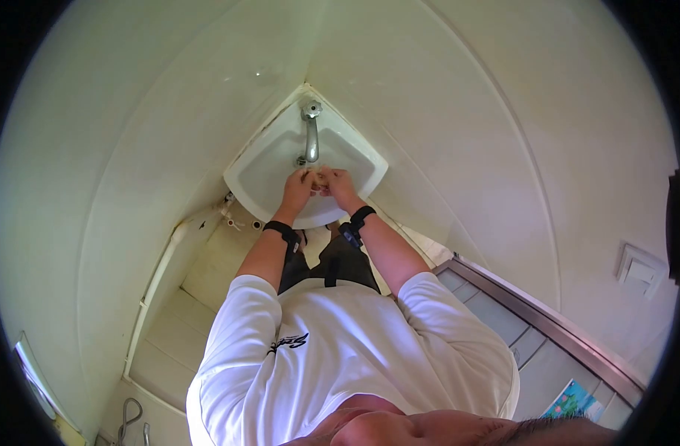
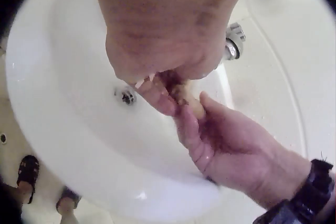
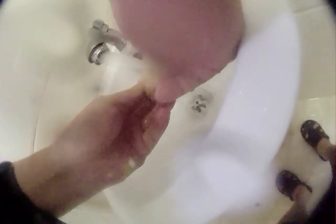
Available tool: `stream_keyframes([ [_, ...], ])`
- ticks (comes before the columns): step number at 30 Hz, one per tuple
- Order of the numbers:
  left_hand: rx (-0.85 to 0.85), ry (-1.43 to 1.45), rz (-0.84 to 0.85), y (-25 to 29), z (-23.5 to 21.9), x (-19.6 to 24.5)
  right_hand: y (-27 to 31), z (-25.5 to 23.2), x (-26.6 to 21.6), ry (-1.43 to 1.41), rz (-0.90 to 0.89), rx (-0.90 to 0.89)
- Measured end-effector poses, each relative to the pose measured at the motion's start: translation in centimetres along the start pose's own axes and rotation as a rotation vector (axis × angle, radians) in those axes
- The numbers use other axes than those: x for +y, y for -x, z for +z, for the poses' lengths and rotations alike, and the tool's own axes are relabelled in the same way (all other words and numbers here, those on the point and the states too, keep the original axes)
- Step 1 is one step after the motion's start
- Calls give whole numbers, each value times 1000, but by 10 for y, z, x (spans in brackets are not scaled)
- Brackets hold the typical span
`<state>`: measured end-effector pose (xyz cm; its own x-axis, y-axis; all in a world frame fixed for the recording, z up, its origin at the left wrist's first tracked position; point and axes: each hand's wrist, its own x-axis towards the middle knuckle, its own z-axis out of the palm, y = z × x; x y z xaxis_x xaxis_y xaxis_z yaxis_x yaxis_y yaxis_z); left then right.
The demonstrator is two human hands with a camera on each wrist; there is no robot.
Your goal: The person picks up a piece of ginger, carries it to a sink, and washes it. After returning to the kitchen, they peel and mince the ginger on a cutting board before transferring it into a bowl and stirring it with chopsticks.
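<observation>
Over the white sink (image 1: 262,189), the left hand (image 1: 298,187) and right hand (image 1: 341,187) meet just below the tap's (image 1: 311,141) spout. Between them is a small pale yellow-brown lump (image 2: 195,107), mostly covered by fingers. In the left wrist view the left hand (image 2: 163,35) curls its fingers on the lump's upper end, while the right hand (image 2: 236,150) holds the lower end between thumb and fingers. The right wrist view shows the fingertips of the right hand (image 3: 178,29) touching those of the left hand (image 3: 105,140); the lump is largely hidden there.
A metal drain (image 2: 126,96) lies in the basin. Pale wall panels close in on both sides of the corner sink. A pipe (image 1: 152,286) runs along the left, a light switch (image 1: 639,272) is on the right wall, and the person's feet in dark shoes (image 3: 290,182) stand below.
</observation>
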<state>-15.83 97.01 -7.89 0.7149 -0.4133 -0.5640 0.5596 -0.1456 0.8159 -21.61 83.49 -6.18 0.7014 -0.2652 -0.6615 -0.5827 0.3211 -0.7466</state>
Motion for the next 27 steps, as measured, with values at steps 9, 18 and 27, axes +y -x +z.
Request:
stream_keyframes([
  [9, -88, -97, 51, -5, -14, -8, -1, -11, -16, 219, -46, -134],
  [18, -29, 135, -36, -2, 1, 22, -17, 2, -11, 467, -167, 30],
  [27, 28, -103, 112, -8, 5, -10, -27, -5, 11, 288, -269, 61],
])
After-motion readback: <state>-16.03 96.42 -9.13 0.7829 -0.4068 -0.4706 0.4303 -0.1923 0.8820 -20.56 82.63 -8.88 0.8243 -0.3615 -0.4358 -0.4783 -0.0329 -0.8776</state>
